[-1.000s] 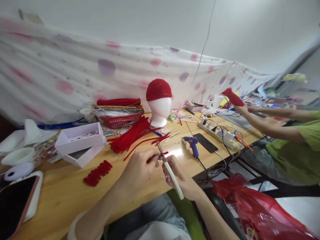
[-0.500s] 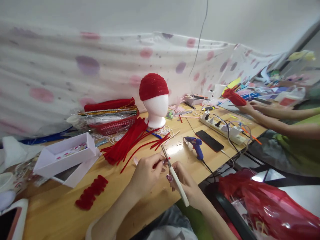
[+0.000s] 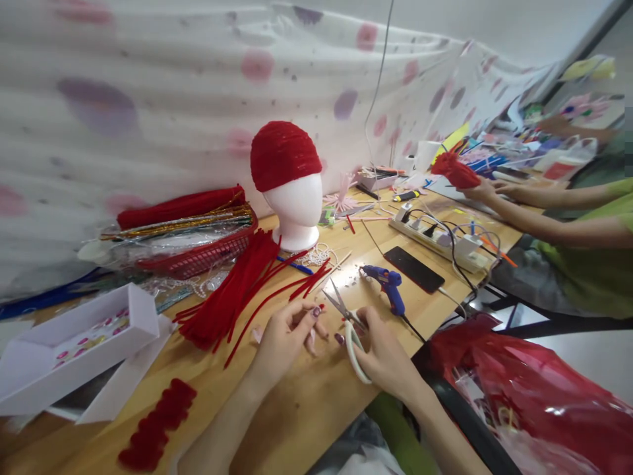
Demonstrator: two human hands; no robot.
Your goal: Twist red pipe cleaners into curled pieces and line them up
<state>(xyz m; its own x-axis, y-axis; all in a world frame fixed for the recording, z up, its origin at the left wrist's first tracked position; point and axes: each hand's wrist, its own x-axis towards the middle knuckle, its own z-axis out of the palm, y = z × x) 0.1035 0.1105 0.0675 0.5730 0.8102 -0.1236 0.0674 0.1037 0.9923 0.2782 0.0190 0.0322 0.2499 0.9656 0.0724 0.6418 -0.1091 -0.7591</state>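
Note:
My left hand [image 3: 291, 336] is closed in a pinch on a short piece of red pipe cleaner [image 3: 321, 307], of which only the tip shows. In my right hand [image 3: 383, 349] is a pair of white-handled scissors [image 3: 352, 343], blades parted and pointing away from me, a little right of my left hand. Beyond my hands lies a bundle of red pipe cleaners [image 3: 235, 297], with several loose ones to its right. A wavy-edged red fuzzy piece [image 3: 158, 425] rests on the table at the left. Behind stands a white foam head [image 3: 294, 204] wearing a red cap [image 3: 284, 157].
A blue glue gun [image 3: 388, 285], a black phone [image 3: 414, 268] and a power strip [image 3: 440, 244] with cables lie to the right. At left are a white box [image 3: 143, 316] and a red basket [image 3: 198, 257]. A co-worker's hands [image 3: 487, 191] hold a red bundle [image 3: 455, 170]; a red bag [image 3: 534, 396] hangs below.
The scissors have moved right, away from my left hand, and their blades have spread apart. My view has shifted, so the table things at left appear lower and further left.

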